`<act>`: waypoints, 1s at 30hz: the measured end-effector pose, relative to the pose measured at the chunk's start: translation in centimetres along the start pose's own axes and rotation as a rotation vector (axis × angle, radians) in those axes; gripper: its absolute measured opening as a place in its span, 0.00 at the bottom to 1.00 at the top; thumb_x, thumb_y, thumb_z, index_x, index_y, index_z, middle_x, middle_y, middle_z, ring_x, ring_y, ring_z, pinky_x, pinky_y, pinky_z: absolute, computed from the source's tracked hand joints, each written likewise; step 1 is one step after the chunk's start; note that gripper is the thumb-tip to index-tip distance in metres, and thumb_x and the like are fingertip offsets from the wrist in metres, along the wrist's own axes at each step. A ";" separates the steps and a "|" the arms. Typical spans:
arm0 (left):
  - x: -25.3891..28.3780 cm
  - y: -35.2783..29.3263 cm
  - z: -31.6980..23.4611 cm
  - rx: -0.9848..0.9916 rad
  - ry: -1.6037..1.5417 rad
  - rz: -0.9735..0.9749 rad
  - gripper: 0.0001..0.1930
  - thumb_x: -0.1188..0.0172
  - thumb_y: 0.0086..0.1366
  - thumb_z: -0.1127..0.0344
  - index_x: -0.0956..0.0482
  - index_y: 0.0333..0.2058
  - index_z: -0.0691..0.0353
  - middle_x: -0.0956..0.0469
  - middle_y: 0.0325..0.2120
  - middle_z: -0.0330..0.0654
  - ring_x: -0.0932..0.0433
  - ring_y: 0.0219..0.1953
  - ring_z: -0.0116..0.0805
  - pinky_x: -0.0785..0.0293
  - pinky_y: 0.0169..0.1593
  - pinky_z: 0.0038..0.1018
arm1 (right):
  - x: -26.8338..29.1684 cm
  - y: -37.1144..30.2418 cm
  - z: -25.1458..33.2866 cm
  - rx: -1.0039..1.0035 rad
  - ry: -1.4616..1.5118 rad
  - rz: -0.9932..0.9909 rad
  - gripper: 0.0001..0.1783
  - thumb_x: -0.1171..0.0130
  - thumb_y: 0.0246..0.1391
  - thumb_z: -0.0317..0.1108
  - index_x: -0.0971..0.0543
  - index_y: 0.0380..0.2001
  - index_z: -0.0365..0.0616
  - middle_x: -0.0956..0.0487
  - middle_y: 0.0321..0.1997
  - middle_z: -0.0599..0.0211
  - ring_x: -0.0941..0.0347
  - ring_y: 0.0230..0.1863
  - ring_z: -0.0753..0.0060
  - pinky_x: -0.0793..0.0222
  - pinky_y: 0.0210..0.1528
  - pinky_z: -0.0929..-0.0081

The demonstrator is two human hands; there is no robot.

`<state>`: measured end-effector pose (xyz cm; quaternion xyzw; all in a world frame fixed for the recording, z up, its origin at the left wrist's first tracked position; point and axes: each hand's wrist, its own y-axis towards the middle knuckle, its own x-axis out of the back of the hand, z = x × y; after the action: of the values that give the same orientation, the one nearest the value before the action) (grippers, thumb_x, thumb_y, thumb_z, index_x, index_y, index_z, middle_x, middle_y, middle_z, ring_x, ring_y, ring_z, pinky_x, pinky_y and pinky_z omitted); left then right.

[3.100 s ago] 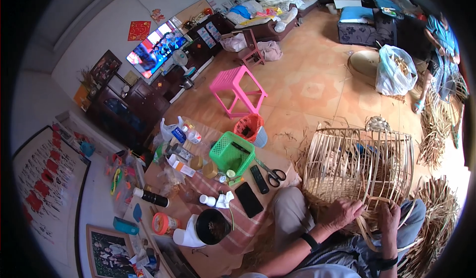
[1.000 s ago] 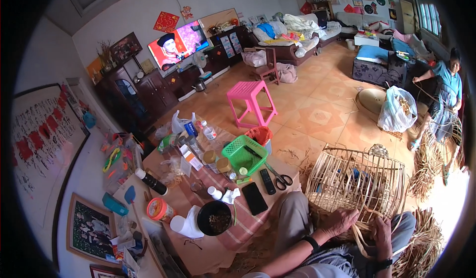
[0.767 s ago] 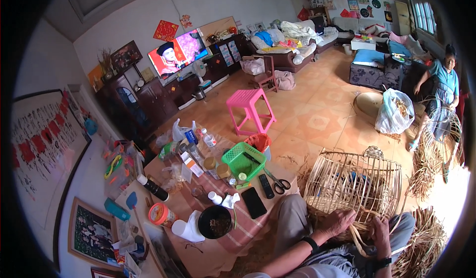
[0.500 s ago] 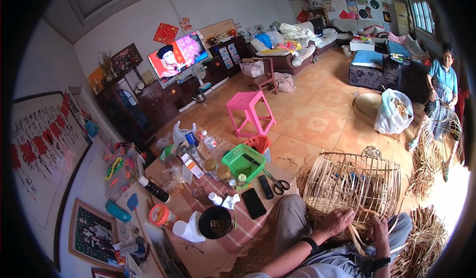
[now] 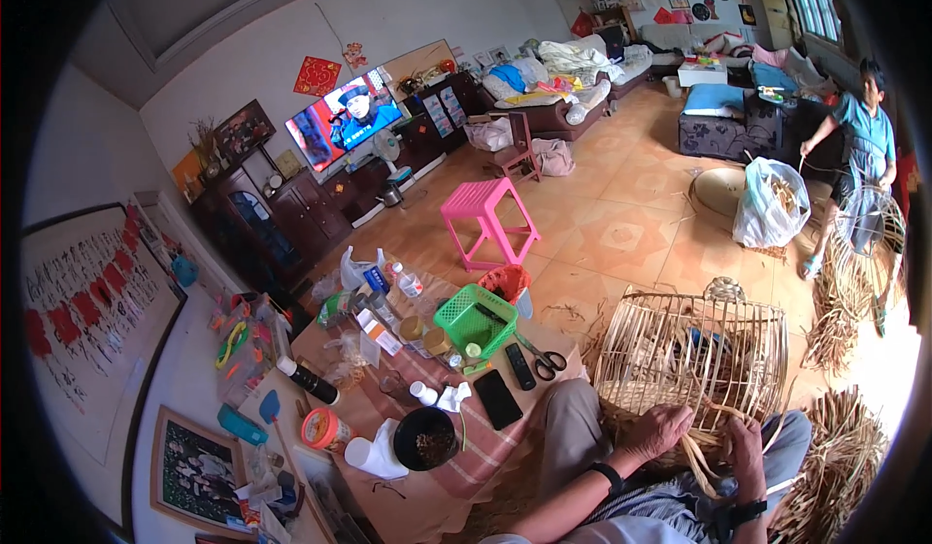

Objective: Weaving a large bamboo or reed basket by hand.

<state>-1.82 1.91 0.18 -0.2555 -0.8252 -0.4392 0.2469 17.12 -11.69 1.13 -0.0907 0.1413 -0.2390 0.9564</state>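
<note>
gripping woven cage point(image 5: 694, 350) rim, reed strips point(image 5: 701, 461) under fingers point(image 5: 670, 426)

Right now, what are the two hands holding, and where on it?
Both hold the woven bamboo cage on the lap. The left hand grips its lower rim; the right hand pinches loose strips at that same rim.

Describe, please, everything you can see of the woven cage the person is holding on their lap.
The woven cage is a pale, straw-coloured frame of thin upright strips crossed by horizontal bands, with open gaps throughout. It looks like split bamboo or cane. It rests on the person's lap, its wall upright. The left hand grips its lower edge, and the right hand holds loose strips at its base. More loose strips lie piled on the floor beside it.
</note>
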 end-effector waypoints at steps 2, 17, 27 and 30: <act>-0.1 0.0 0.0 0.008 -0.020 0.013 0.06 0.43 0.71 0.65 0.28 0.37 0.60 0.20 0.28 0.49 0.18 0.33 0.50 0.22 0.38 0.41 | 0.0 0.0 -0.1 0.011 0.038 0.031 0.14 0.47 0.69 0.40 0.21 0.32 0.43 0.30 0.12 0.77 0.40 0.07 0.84 0.48 0.10 0.83; 0.0 -0.2 -0.2 0.031 -0.002 0.027 0.06 0.43 0.71 0.65 0.28 0.37 0.59 0.20 0.25 0.50 0.18 0.31 0.52 0.23 0.36 0.43 | -0.4 -0.4 0.4 0.064 0.054 0.027 0.15 0.49 0.68 0.35 0.22 0.27 0.42 0.33 0.11 0.78 0.44 0.07 0.85 0.51 0.09 0.82; -0.5 -0.9 -0.4 0.055 0.052 0.001 0.05 0.43 0.71 0.66 0.27 0.39 0.59 0.20 0.28 0.46 0.19 0.33 0.48 0.24 0.41 0.39 | -0.3 -0.3 0.1 0.063 0.023 0.017 0.16 0.51 0.69 0.36 0.23 0.26 0.44 0.34 0.10 0.78 0.44 0.06 0.84 0.52 0.08 0.82; -0.4 -0.7 -0.3 0.047 0.028 0.017 0.05 0.42 0.71 0.66 0.26 0.39 0.59 0.19 0.29 0.46 0.19 0.33 0.48 0.24 0.40 0.39 | -0.3 -0.4 0.2 0.051 0.008 0.016 0.16 0.51 0.69 0.35 0.23 0.27 0.43 0.34 0.10 0.78 0.45 0.06 0.85 0.52 0.08 0.82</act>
<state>-1.95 1.18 -0.33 -0.2507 -0.8295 -0.4211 0.2680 16.79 -11.86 1.44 -0.0639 0.1398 -0.2351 0.9597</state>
